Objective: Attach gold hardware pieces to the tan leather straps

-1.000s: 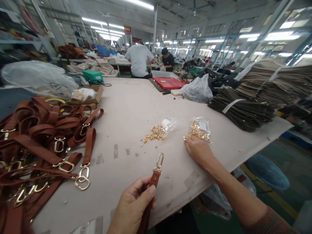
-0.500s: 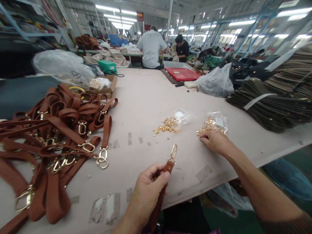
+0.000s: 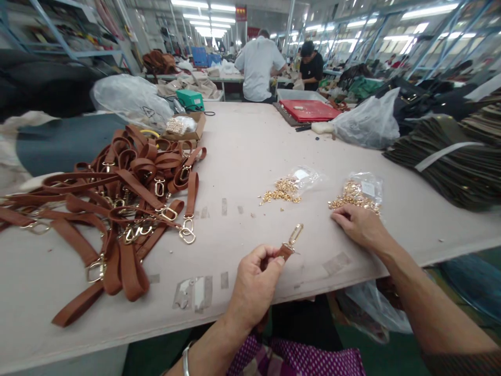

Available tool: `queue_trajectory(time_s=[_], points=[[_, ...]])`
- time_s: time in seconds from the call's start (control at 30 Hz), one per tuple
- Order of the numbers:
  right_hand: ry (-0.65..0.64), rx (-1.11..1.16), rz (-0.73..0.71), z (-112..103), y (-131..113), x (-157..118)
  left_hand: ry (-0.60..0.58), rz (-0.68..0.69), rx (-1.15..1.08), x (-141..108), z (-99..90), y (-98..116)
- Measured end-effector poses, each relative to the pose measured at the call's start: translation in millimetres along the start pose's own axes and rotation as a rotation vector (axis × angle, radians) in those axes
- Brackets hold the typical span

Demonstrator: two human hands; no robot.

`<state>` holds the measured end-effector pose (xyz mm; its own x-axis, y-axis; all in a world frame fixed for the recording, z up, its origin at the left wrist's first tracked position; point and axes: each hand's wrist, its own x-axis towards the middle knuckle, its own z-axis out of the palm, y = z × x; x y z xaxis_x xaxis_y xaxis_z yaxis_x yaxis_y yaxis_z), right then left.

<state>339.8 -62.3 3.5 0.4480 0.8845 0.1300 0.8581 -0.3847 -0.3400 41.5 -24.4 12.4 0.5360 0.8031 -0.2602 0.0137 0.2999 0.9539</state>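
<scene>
Pinched between the thumb and fingers of my left hand [image 3: 256,284] is the end of a brown leather strap [image 3: 286,253]. A gold clasp [image 3: 296,236] sticks out beyond it, tilted up and to the right. My right hand [image 3: 362,228] is at the near edge of a clear plastic bag [image 3: 371,189] with small gold metal pieces [image 3: 352,193] spilling from it. Its thumb and forefinger are closed together; whatever may be between them is too small to make out. Another pile of gold pieces [image 3: 282,191] spills from a second bag [image 3: 307,176] between the hands.
Many brown straps with gold hardware [image 3: 129,209] lie heaped at the left of the table [image 3: 242,141]. Stacked dark pieces [image 3: 450,156] stand at the right, beside a plastic bag [image 3: 368,120]. A red tray [image 3: 309,110] lies farther back. Two people work beyond the table.
The view has swung left and down. In my left hand, the strap end and its clasp have tipped over to the right. My right hand remains by the right-hand bag, its fingers still together.
</scene>
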Motion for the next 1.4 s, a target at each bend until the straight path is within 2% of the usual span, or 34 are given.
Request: queue_trajectory(time_s=[0.07,0.13,0.23,0.33,0.4,0.53,0.83,0.97,1.07,1.17,1.27,1.4], points=[[0.031,0.104,-0.031,3,-18,-23,0.026,0.035,0.024,-1,2.2,-2],[0.053,0.305,-0.084,8,-43,-52,0.045,0.057,0.038,0,4.6,-4],[0.077,0.585,-0.225,18,-84,-89,0.052,0.087,0.065,1,7.5,-8],[0.096,0.657,-0.35,32,-113,-106,0.041,0.116,0.103,2,8.4,-11],[0.123,0.672,-0.363,41,-121,-107,0.034,0.134,0.125,2,8.0,-12],[0.175,0.672,-0.351,49,-122,-106,0.036,0.172,0.164,0,7.2,-14],[0.273,0.663,-0.346,50,-122,-111,0.037,0.283,0.272,-3,5.8,-15],[0.227,0.8,-0.152,59,-123,-114,0.056,0.332,0.316,-2,6.2,-16],[0.163,1.038,0.021,62,-123,-113,0.048,0.371,0.344,-3,6.1,-17],[0.031,1.209,0.061,52,-124,-114,-0.012,0.395,0.35,-7,6.7,-18],[-0.059,1.169,0.012,37,-123,-122,-0.04,0.375,0.353,-12,10.4,-18],[0.099,1.063,0.06,26,-116,-139,-0.075,0.353,0.45,-13,23.8,-23]])
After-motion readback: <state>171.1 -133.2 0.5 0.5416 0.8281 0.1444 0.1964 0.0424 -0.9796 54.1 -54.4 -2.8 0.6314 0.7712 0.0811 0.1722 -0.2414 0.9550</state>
